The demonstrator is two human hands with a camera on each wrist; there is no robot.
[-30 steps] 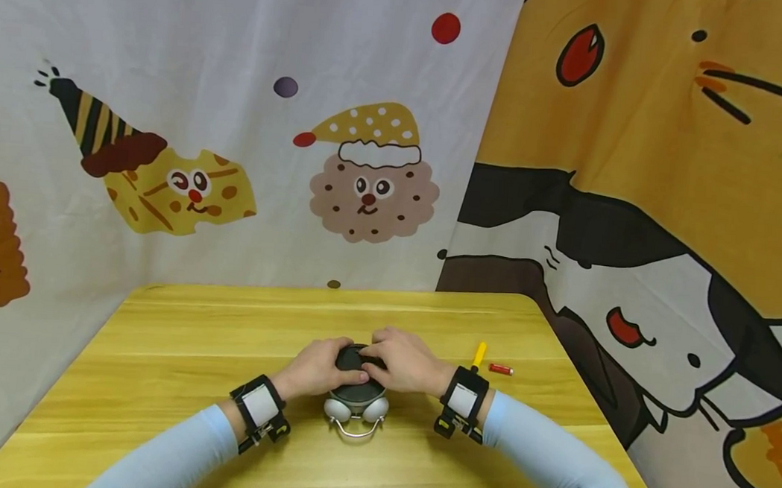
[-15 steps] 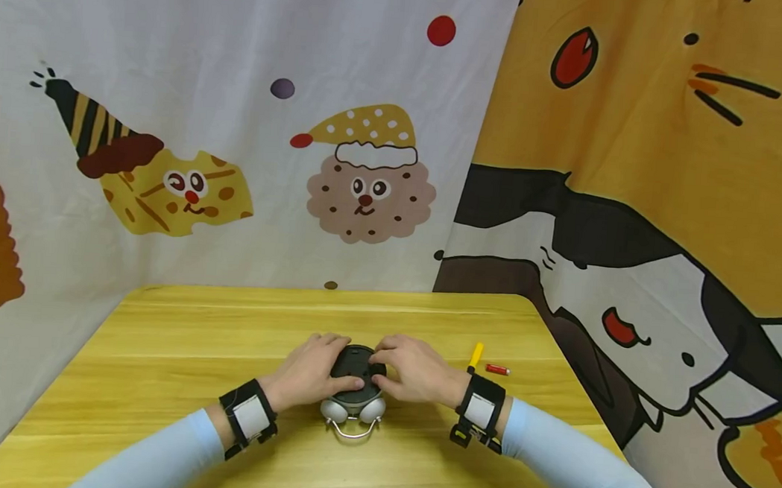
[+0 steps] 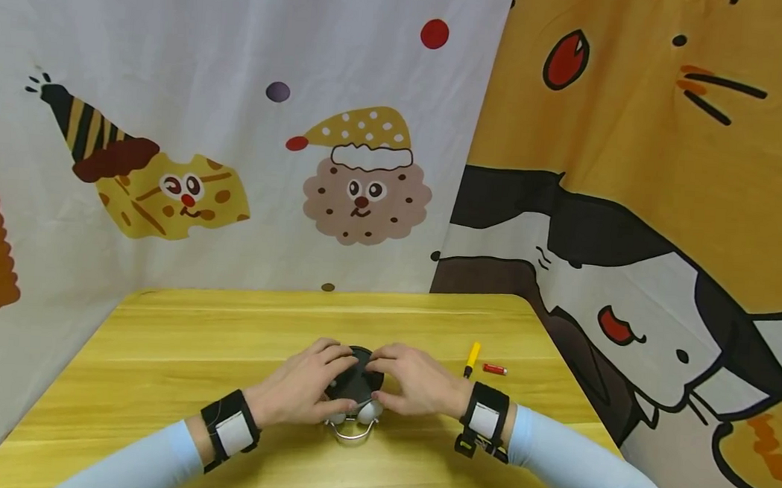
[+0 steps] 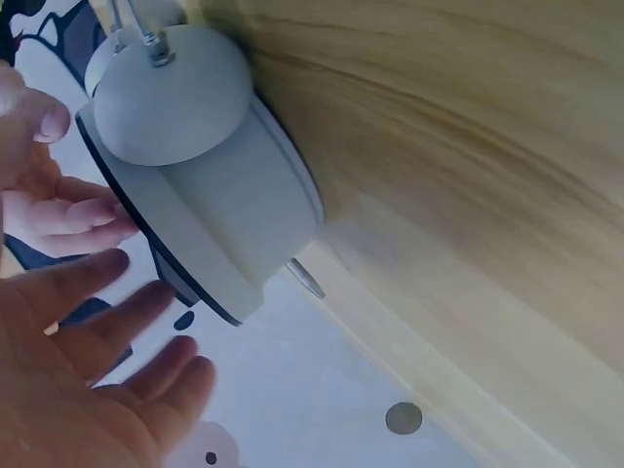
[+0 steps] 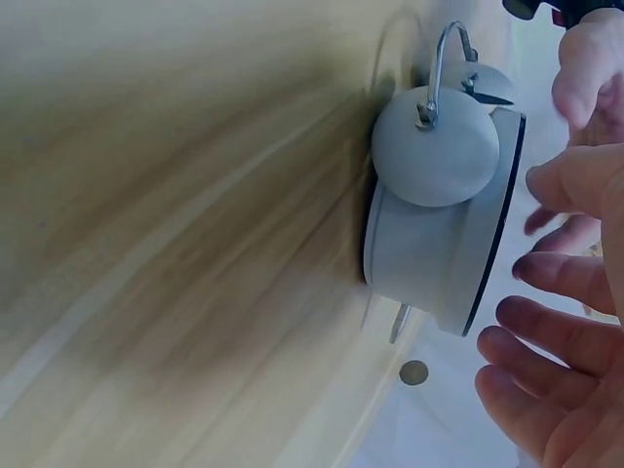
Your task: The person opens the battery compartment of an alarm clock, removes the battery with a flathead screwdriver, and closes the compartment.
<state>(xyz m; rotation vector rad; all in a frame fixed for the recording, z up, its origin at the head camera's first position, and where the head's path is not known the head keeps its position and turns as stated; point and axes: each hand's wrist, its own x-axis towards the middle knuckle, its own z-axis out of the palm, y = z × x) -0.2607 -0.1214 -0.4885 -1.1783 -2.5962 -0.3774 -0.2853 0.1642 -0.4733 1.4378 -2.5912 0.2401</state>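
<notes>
A twin-bell alarm clock (image 3: 358, 384) lies face down on the table, its black back upward and its silver bells and wire handle toward me. My left hand (image 3: 298, 387) hovers at its left side, fingers spread and relaxed over the back. On the right, my right hand (image 3: 419, 380) reaches its loosely bent fingertips over the back's right edge. The left wrist view shows the pale clock body (image 4: 244, 195) beside the spread left fingers (image 4: 127, 312). Apart from the clock's rim, the right fingers (image 5: 546, 322) hang loose in the right wrist view.
Right of the hands, on the wooden table (image 3: 225, 323), lie a red battery (image 3: 494, 369) and a slim yellow-and-black tool (image 3: 473, 355). A cartoon-printed curtain (image 3: 228, 55) hangs behind and to the right of the table.
The right hand has drawn back from the middle of the clock's back toward its right edge. The left hand has shifted toward me, its fingers lifting and spreading over the back.
</notes>
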